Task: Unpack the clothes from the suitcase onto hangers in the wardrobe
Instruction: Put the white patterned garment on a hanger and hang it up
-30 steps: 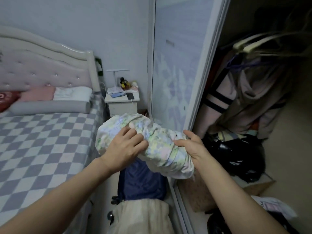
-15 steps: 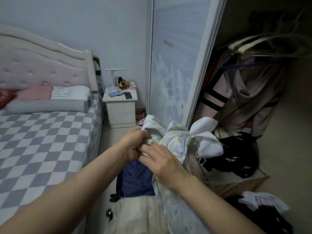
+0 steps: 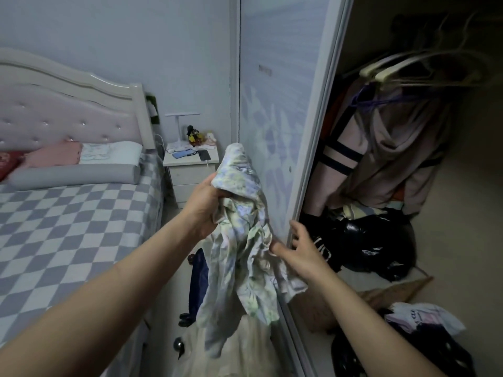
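Observation:
A pale floral garment (image 3: 239,254) hangs crumpled in front of the wardrobe door. My left hand (image 3: 205,205) grips its upper part, with a fold sticking up above the fist. My right hand (image 3: 302,248) is lower and to the right, fingers spread, its thumb and forefinger pinching a fold of the cloth. Below, the suitcase (image 3: 198,284) lies on the floor with dark blue lining and a cream garment (image 3: 245,346) on top. Inside the open wardrobe (image 3: 462,186), pale hangers (image 3: 392,72) hang over a beige striped top (image 3: 389,156).
The sliding wardrobe door (image 3: 280,104) stands just behind the garment. A bed with checked cover (image 3: 68,227) fills the left, a white nightstand (image 3: 190,172) beside it. Black bags (image 3: 362,240) and loose clothes (image 3: 424,319) lie on the wardrobe floor.
The bundled garment has been shaken loose and now hangs down. My left hand rose with its top, and my right hand let go of the bundle and moved right, catching a lower fold.

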### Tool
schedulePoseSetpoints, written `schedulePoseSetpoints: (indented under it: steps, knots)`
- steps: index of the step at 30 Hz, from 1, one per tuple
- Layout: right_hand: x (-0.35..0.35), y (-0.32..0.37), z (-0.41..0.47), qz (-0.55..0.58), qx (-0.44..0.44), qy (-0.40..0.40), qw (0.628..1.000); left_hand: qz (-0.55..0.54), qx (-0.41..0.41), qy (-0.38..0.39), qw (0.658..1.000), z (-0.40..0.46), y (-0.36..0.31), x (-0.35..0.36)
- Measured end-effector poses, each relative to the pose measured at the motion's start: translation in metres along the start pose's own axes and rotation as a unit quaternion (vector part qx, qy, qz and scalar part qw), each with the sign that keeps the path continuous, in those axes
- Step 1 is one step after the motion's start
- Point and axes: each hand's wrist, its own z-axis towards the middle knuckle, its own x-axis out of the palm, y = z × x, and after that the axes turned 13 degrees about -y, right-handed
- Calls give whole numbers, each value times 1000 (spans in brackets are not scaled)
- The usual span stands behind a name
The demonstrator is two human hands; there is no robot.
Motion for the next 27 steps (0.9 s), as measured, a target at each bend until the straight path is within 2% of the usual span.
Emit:
schedulePoseSetpoints:
  steps: [2,4,6,8,9,10,11,12,13,14,15,16,17,18,19,21,22,24,26,27]
  knots:
    - [10,-1,-7,80,20,56,995,4,11,-15,1000,2,-3,2]
    - [21,0,-11,112,-3,80,990,-1,21,-20,1000,3,-6,3]
    - [32,-2,-3,94,-49,23,994,-13,9,-19,1000,5,-6,0]
    - [30,0,14,40,-72,-103,991,25,22,-62,998,9,-6,-6]
    - [24,4,23,15,-88,-139,986,86,58,-114,988,12,-6,-10]
    - [15,11,31,-15,-112,-154,982,164,120,-174,964,16,-6,-14]
    - [6,23,36,-50,-136,-150,978,239,203,-217,924,17,-5,-19]
    - [-3,38,40,-86,-161,-133,974,305,302,-200,881,16,-5,-21]
    - [-8,55,42,-119,-184,-110,969,364,377,-113,844,9,-7,-18]
    - [-11,73,41,-155,-212,-86,961,416,405,3,814,0,-6,-11]
    - [-9,88,39,-206,-241,-69,946,463,398,103,786,-8,-3,-1]
    - [-5,99,33,-264,-276,-56,923,496,384,162,762,-11,4,7]
    - [0,105,29,-314,-304,-42,898,508,380,170,754,-10,13,14]
    - [4,108,24,-339,-333,-34,879,495,372,146,771,-6,18,17]
    - [5,109,21,-331,-353,-29,875,468,355,105,802,-2,21,20]
    - [0,109,16,-220,-367,-38,903,425,327,20,844,3,20,22]
    - [-6,110,16,-145,-369,-69,915,396,297,-2,869,3,20,21]
    - [-23,107,18,1,-368,-186,911,302,214,-46,928,-1,16,22]
    - [-36,93,21,51,-297,-297,906,188,114,-122,968,0,13,23]
    - [-38,84,23,40,-238,-303,922,136,68,-155,976,3,12,22]
